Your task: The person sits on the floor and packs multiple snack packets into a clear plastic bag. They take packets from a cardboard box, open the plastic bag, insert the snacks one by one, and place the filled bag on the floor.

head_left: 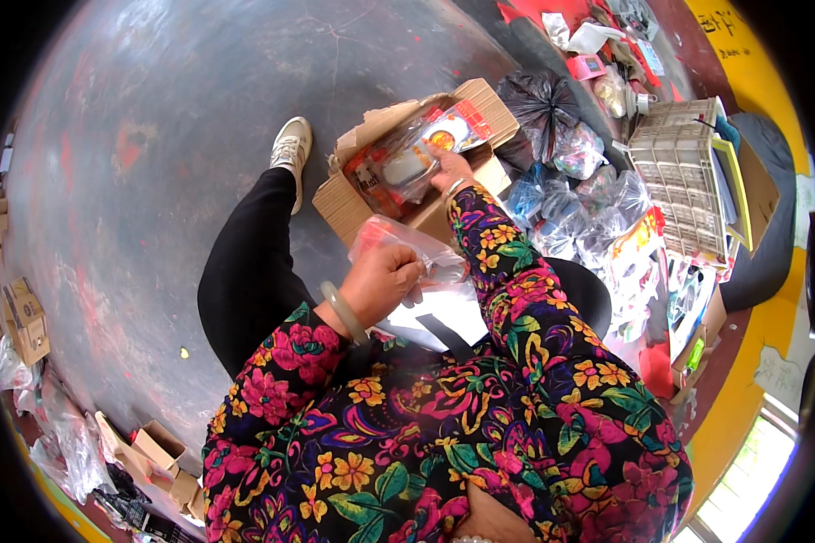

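My left hand point(382, 282), closed, pinches a clear plastic bag point(398, 237) with reddish parts, held above my lap. Beyond it, my right hand point(450, 170) reaches over an opened cardboard box point(342, 210). Its fingers are closed on the near edge of a plastic-wrapped package point(423, 156), white with an orange round print. Under that package, more red-and-clear packages point(371, 172) lie inside the box. A white surface with a dark strap point(439, 328) shows on my lap, partly hidden by the bag and my sleeves.
Right of the box sit a knotted black bag point(541, 104) and a heap of clear plastic bags point(598, 222). A grey plastic crate point(675, 172) stands beyond them. Small cartons point(25, 319) and loose plastic point(68, 443) line the left wall. My shoe point(292, 145) rests left of the box.
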A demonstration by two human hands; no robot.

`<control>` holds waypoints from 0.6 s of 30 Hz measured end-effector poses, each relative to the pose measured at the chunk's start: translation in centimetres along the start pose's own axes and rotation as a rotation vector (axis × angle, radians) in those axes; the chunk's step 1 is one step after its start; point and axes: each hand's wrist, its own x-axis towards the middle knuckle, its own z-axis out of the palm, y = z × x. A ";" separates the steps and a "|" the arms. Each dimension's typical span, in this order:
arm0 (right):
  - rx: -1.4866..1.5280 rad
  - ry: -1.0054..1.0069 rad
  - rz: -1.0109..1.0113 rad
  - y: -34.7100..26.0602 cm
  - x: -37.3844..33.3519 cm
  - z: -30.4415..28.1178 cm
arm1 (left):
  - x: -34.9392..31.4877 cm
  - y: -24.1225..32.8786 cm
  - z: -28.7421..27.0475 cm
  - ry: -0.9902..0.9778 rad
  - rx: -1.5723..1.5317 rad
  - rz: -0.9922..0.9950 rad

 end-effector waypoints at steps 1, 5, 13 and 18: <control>0.069 0.020 0.036 0.8 0.1 0.2 | 0.0 -0.1 0.0 0.004 -0.017 -0.001; 0.020 0.107 0.049 3.6 1.6 1.3 | 0.2 -0.1 0.1 0.014 -0.052 -0.011; -0.191 0.425 0.015 4.7 3.4 3.8 | 0.7 -1.0 0.2 -0.003 -0.030 0.003; -0.101 0.317 -0.009 3.5 0.5 5.5 | 0.5 -0.7 0.4 0.002 -0.071 0.002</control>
